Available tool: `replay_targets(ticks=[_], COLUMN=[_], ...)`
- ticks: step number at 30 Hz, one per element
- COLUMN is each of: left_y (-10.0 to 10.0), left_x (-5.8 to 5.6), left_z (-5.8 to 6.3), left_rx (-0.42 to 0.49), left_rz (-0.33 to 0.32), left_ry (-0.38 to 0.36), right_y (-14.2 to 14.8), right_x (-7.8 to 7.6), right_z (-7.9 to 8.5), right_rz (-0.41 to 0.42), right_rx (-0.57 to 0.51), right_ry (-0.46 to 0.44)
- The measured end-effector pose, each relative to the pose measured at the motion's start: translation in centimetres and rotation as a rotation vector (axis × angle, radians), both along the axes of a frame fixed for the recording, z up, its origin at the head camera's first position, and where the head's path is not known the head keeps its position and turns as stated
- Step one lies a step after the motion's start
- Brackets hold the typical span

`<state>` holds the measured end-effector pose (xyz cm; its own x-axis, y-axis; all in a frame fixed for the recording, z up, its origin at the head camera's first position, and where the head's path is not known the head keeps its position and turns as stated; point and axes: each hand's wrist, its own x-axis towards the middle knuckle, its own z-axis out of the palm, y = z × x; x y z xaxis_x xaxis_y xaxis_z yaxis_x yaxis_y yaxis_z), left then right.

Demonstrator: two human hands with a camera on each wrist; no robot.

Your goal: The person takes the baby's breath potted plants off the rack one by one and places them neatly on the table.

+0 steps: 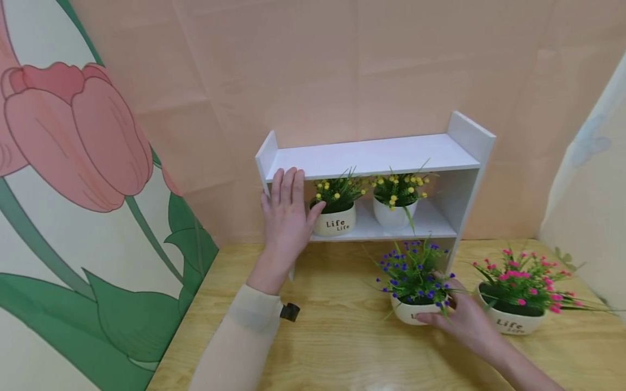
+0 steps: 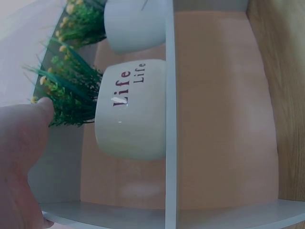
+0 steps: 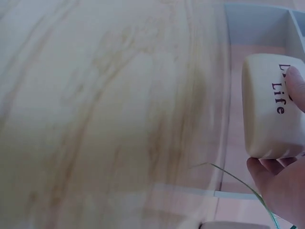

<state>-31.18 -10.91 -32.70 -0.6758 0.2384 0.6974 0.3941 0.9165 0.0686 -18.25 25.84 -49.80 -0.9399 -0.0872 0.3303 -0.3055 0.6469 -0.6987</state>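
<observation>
1. We rest our left grip (image 1: pixel 285 225), fingers straight, on the front edge of the shelf (image 1: pixel 371 155), by its upper left corner.
2. The cream pot (image 1: pixel 336 224) stands toward the lower board's left edge, the white pot (image 1: pixel 393 217) right of it; both have yellow flowers.
3. We grip the blue-flowered pot (image 1: pixel 408 310) in our right grip (image 1: pixel 464 323), over the bench (image 1: pixel 337 342), before the shelf's right edge.
4. The pink-flowered pot (image 1: pixel 515 321) stands near the bench's right edge.

The right fingers (image 3: pixel 296 87) cover lettering (image 3: pixel 279 99) (partly) on the blue-flowered pot (image 1: pixel 405 310).
</observation>
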Motion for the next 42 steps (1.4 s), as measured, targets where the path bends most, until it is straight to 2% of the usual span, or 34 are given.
replay_targets(ticks=[7,15,25,28,34,37,42], left_y=[0.1,0.1,0.1,0.1,0.1,0.2,0.1], left_x=[0.0,0.0,0.1,0.0,0.0,0.0,0.0], left_z=[0.0,0.0,0.1,0.0,0.0,0.0,0.0], left_rx=[0.007,0.008,0.009,0.006,0.002,0.000,0.010], left_rz=[-0.001,0.001,0.000,0.001,0.009,0.012,0.001], left_ry=[-0.006,0.008,-0.003,0.005,-0.001,-0.008,-0.006], right_y=[0.5,1.0,1.6,1.8,2.2,2.4,2.7], right_x=[-0.1,0.3,0.4,0.2,-0.6,-0.7,-0.6], right_z=[-0.6,-1.1,-1.6,-1.6,-2.0,-2.3,-2.6], right_rz=[-0.024,-0.097,-0.107,-0.084,0.033,0.072,0.046], right_rx=[0.004,0.026,0.000,0.012,0.012,-0.005,0.039], right_ry=[-0.044,-0.154,-0.168,-0.109,0.177,0.236,0.275])
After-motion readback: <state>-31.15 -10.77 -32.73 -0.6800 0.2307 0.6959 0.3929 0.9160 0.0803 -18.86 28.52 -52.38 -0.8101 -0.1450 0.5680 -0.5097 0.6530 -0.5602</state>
